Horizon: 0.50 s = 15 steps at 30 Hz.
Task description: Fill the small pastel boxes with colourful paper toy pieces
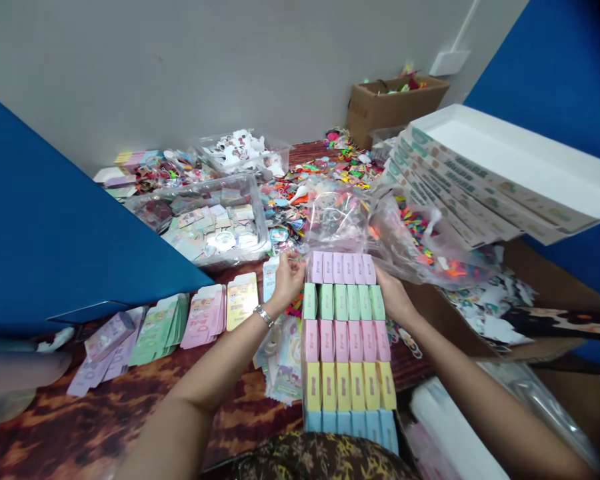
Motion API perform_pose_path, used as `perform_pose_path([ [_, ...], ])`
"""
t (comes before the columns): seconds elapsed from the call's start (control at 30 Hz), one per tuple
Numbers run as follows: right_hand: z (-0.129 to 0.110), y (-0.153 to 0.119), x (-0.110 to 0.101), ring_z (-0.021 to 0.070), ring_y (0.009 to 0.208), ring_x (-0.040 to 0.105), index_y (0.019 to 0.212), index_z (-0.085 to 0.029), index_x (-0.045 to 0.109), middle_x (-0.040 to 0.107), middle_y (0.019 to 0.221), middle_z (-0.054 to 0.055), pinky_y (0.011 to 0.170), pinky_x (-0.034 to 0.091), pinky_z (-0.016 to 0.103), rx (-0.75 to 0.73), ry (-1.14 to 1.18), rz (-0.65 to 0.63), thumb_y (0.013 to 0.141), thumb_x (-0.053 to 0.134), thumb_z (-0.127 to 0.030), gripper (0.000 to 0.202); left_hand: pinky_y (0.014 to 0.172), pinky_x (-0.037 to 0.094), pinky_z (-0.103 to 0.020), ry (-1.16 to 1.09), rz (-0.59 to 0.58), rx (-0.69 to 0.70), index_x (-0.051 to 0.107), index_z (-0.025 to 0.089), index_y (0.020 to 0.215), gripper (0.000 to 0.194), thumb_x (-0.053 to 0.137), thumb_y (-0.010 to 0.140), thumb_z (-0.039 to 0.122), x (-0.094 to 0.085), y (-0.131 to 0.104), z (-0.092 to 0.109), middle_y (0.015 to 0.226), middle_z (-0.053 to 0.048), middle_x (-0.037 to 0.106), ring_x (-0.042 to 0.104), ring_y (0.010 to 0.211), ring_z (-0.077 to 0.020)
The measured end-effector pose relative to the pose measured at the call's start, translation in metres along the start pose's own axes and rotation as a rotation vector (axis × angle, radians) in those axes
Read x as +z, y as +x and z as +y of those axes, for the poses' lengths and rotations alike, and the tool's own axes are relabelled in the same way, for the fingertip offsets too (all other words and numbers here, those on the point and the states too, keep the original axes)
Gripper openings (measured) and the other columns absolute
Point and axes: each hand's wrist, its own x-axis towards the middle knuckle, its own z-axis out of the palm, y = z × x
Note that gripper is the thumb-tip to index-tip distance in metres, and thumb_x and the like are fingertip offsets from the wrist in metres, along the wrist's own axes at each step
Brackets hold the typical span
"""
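Left hand (290, 277) half-curled at far-left corner of small boxes (341, 340) | right hand (394, 295) along right side | grips obscured, can't tell | tight rows, likely self-propping

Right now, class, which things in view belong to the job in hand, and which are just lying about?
In the job, judging by the hands:
- small boxes, in coloured rows
- left hand and right hand, at either side of them
- perhaps flat cartons, in similar colours

Apparently lying about:
- cardboard box, at the back
- clear tub
- clear bag
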Motion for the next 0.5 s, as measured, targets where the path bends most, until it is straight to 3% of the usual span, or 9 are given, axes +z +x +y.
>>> perform_pose_path([
  [0.1,-0.005,-0.020,-0.006,0.0278,0.124,0.059,0.143,-0.026,0.048,0.060,0.138,0.009,0.103,0.050,0.047,-0.088,-0.189,0.042,0.088,0.052,-0.025,0.055,0.062,0.046,-0.021,-0.010,0.003,-0.012,0.050,0.017,0.123,0.041,0.059,0.083,0.018,-0.002,-0.009,0.001,0.070,0.005,0.055,0.057,0.065,-0.0113],
  [0.2,-0.009,-0.028,-0.010,0.0267,0.125,0.059,0.142,-0.024,0.049,0.060,0.138,0.009,0.105,0.050,0.045,-0.160,-0.221,0.111,0.092,0.048,-0.026,0.050,0.059,0.044,-0.021,0.001,-0.033,-0.010,0.060,0.016,0.113,0.027,0.056,0.088,0.027,-0.001,-0.010,0.006,0.070,0.002,0.059,0.055,0.061,-0.0115],
  [0.4,-0.021,-0.030,-0.005,0.0245,0.104,0.070,0.125,-0.025,0.061,0.072,0.116,0.008,0.091,0.057,0.042,-0.027,0.021,0.269,0.095,0.050,-0.032,0.033,0.063,0.040,-0.024,0.116,-0.033,0.084,0.064,0.020,0.091,0.017,0.051,0.093,0.031,-0.002,-0.013,0.026,0.074,0.001,0.062,0.054,0.066,-0.0136],
  [0.5,-0.024,-0.029,0.000,0.0223,0.092,0.073,0.141,-0.023,0.045,0.074,0.105,0.009,0.082,0.060,0.038,0.027,0.190,0.342,0.092,0.056,-0.036,0.052,0.069,0.039,-0.024,0.167,-0.008,0.125,0.060,0.022,0.085,0.013,0.051,0.093,0.027,-0.003,-0.016,0.031,0.075,0.001,0.059,0.053,0.072,-0.0148],
])
